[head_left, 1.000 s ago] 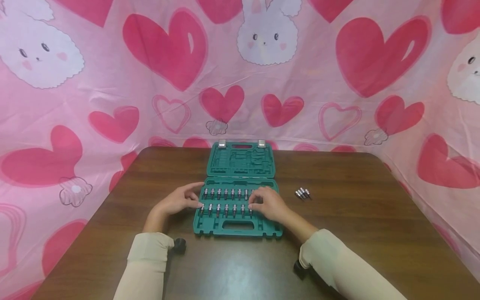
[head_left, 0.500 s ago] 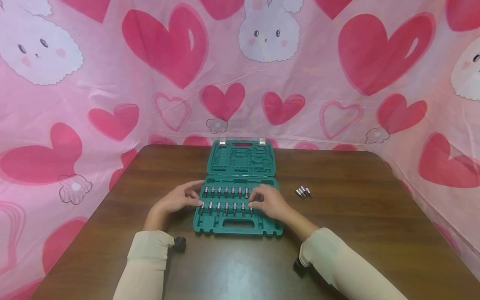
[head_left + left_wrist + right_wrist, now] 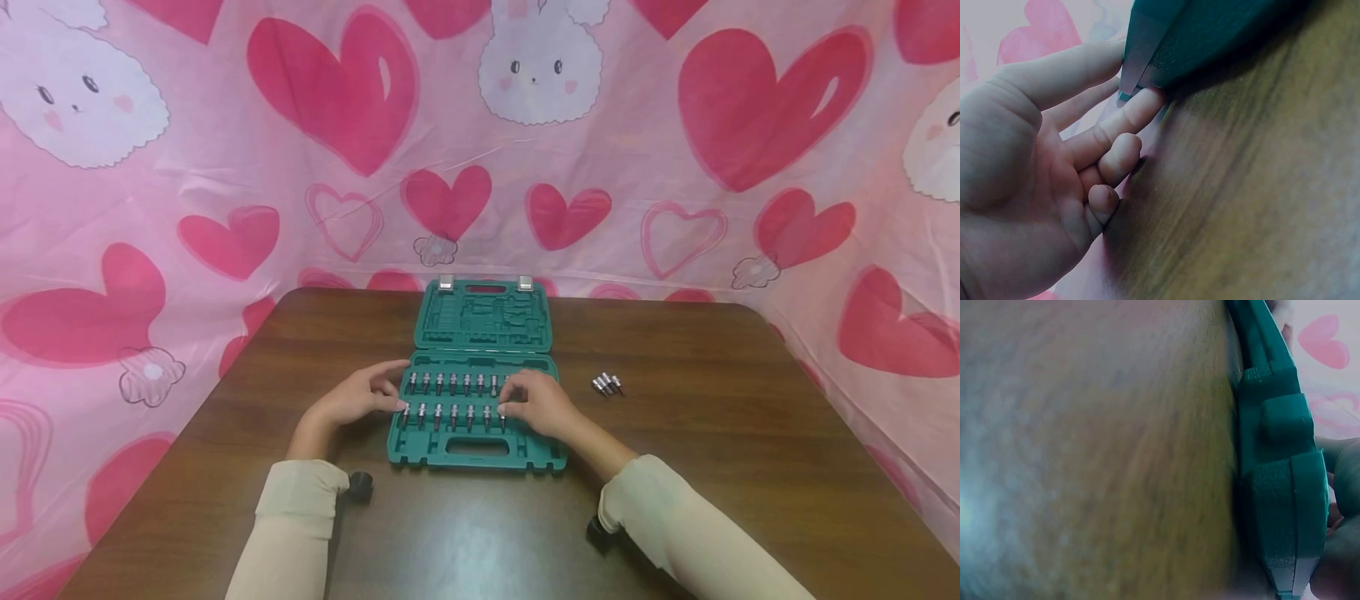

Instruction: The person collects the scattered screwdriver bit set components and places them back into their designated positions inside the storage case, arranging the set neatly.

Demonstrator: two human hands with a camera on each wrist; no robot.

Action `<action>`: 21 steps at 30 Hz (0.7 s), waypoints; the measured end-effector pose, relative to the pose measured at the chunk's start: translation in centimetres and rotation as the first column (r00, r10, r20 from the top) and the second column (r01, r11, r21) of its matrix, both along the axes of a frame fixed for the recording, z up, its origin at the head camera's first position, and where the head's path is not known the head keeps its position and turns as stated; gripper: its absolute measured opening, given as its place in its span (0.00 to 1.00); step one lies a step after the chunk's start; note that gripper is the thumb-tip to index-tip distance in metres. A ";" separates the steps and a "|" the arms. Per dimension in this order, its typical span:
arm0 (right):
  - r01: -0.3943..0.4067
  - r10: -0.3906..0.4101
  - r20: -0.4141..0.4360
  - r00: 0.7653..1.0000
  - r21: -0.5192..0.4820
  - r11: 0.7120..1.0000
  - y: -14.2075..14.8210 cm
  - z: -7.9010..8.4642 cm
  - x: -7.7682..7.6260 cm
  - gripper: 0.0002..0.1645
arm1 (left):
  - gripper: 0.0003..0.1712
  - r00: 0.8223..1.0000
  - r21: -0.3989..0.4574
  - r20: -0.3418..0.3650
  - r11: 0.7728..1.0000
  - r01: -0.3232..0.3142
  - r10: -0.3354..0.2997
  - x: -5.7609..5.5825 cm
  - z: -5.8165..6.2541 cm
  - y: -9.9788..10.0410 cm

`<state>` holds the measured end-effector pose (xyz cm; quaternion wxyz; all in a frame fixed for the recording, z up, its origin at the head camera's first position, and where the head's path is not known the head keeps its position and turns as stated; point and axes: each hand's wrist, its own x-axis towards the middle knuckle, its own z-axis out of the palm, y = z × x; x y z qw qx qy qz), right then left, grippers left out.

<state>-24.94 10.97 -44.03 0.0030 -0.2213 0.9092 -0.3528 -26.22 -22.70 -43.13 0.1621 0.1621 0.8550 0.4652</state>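
In the head view a green tool case lies unfolded on the table. Two rows of bit sockets stand in its near half, chrome ends toward the far side. My left hand is at the case's left side, thumb and forefinger touching the rim. The left wrist view shows its thumb straight against the edge, the smaller fingers loosely bent near the table. At the right end of the lower row my right hand pinches a bit socket, mostly covered by the fingertips.
Several loose bit sockets lie on the brown table right of the case. The lid, with moulded recesses and two latches, lies folded back. A pink cloth with hearts hangs behind the table.
Both hands keep nearly the same place at the case, with the right fingertips still at the row's end. The head view has shifted slightly.
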 end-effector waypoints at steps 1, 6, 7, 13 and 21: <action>0.001 -0.001 0.002 1.000 0.002 1.000 0.0 0.0 0.0 0.07 | 0.42 1.000 -0.004 -0.001 1.000 -0.002 0.002 0.0 0.0 0.0; 0.004 -0.005 0.005 1.000 0.017 1.000 -0.1 0.0 -0.1 0.07 | 0.42 1.000 -0.007 0.006 1.000 -0.013 0.013 0.0 0.0 0.0; 0.006 -0.006 0.006 1.000 0.018 1.000 -0.1 0.0 -0.1 0.07 | 0.42 1.000 -0.006 0.004 1.000 -0.009 0.009 -0.1 0.0 0.0; 0.017 -0.017 0.012 1.000 0.031 0.999 -0.2 0.3 0.0 0.07 | 0.43 1.000 -0.008 0.002 1.000 -0.011 0.011 0.0 -0.1 0.0; 0.029 -0.029 0.004 1.000 0.028 0.999 -0.4 0.4 0.0 0.09 | 0.42 1.000 -0.010 -0.009 1.000 -0.001 0.001 0.0 0.0 0.0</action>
